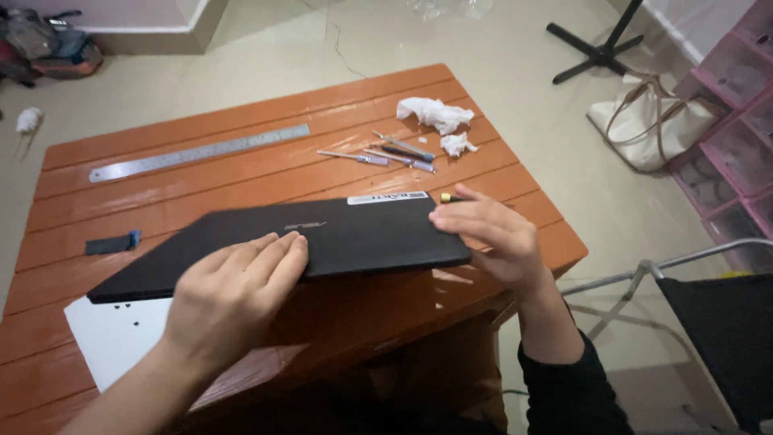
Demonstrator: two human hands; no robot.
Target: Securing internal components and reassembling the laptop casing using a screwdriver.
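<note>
Nearest the viewer, left hand lies flat on the closed black laptop, fingers extended, pressing rather than clasping. Right hand closes its grip on the laptop's right edge, apparently steadying it. Laptop's long axis runs left-right, tilted, over white paper on the tabletop. Beyond the laptop: screwdrivers, steel ruler.

Black laptop is occupying the table's near centre, blocking passage there, with the left hand pressing on its near edge and the right hand covering its right corner. Screwdrivers and crumpled tissues are crowding the far right. Steel ruler is lying along the far left. Bare planks between ruler and laptop are offering open passage. Small dark part and white sheet are sitting at the left.
</note>
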